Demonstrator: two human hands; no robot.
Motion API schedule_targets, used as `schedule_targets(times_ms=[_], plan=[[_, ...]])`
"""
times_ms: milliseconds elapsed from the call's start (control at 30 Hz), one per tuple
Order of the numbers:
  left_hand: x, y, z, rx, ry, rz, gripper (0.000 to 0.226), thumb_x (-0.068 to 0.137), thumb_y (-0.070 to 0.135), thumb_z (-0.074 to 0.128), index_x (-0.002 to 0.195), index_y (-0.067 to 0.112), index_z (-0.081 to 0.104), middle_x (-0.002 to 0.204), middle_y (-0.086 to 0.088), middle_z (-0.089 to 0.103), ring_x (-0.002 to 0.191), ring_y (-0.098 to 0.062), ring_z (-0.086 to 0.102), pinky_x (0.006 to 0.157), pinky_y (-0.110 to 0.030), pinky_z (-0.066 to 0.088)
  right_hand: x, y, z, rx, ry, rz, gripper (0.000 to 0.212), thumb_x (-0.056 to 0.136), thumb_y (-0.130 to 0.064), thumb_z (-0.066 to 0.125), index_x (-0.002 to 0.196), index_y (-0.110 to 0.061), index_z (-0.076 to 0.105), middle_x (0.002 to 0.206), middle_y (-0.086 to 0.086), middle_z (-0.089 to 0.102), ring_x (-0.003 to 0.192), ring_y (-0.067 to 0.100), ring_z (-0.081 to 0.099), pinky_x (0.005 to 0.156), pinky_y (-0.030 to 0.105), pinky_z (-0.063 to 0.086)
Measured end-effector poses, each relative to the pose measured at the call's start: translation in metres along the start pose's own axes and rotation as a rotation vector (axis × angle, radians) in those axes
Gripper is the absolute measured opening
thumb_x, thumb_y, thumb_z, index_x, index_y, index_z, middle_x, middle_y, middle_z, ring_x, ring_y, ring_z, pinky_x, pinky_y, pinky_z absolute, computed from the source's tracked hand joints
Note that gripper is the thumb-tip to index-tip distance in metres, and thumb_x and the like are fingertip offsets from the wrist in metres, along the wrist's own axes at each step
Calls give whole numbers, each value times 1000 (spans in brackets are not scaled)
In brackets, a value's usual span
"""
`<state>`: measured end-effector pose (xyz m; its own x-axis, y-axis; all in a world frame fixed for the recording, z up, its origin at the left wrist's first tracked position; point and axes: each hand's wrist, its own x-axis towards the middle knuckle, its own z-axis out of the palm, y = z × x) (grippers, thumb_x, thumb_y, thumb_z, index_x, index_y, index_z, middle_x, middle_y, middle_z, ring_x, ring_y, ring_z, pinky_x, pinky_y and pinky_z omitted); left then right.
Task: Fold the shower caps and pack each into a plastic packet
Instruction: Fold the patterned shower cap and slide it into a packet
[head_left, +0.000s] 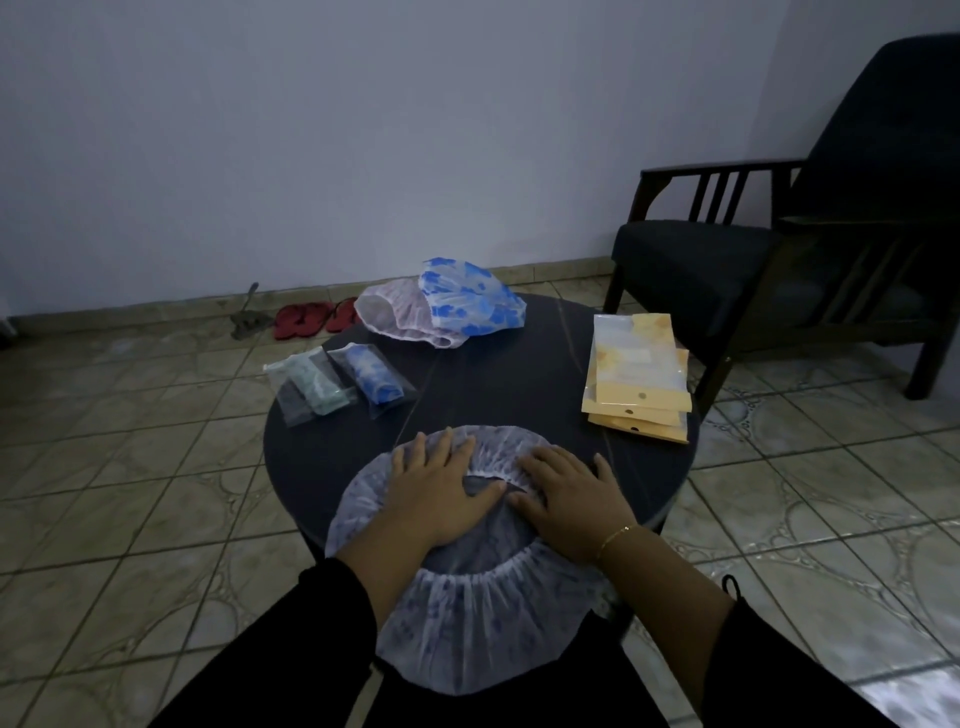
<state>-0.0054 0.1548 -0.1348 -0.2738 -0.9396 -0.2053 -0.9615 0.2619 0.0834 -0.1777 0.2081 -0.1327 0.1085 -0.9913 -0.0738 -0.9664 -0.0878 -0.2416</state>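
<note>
A pale shower cap with faint blue print lies spread open side up on the near edge of the round dark table, hanging over the rim toward me. My left hand and my right hand both rest flat on it with fingers spread, pressing it down. At the far side lie a pinkish cap and a blue flowered cap, unfolded. Two clear packets hold rolled caps: a green one and a blue one. A stack of yellow packets lies at the right.
A dark armchair stands at the right behind the table. Red sandals and a small dark object lie on the tiled floor by the wall at the back left. The table's middle is bare.
</note>
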Motion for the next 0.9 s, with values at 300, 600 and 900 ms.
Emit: schedule_targets(times_ms=[300, 600, 900], plan=[[-1, -4, 6, 36, 73, 260, 67, 95, 58, 23, 152, 32, -2, 160, 6, -7, 146, -21, -11, 118, -44, -7, 14, -13, -2, -63, 5, -162, 52, 102, -36, 15, 151, -23, 5, 160, -5, 0, 146, 13, -4, 118, 42, -3], [-15, 0, -4, -55, 543, 294, 54, 84, 47, 30, 118, 23, 64, 128, 0, 56, 119, -22, 50, 98, -34, 34, 19, -10, 6, -8, -54, 70, 55, 100, -42, 14, 151, -26, 4, 160, -5, -1, 146, 15, -5, 118, 48, -1], [-20, -12, -8, 19, 193, -39, 55, 98, 50, 25, 147, 26, 28, 158, -4, 16, 143, -29, 12, 115, -43, 11, 4, -20, -26, -229, 196, 337, 58, 95, -57, 25, 115, -16, 60, 121, 9, 54, 115, 28, 45, 102, 46, 25]])
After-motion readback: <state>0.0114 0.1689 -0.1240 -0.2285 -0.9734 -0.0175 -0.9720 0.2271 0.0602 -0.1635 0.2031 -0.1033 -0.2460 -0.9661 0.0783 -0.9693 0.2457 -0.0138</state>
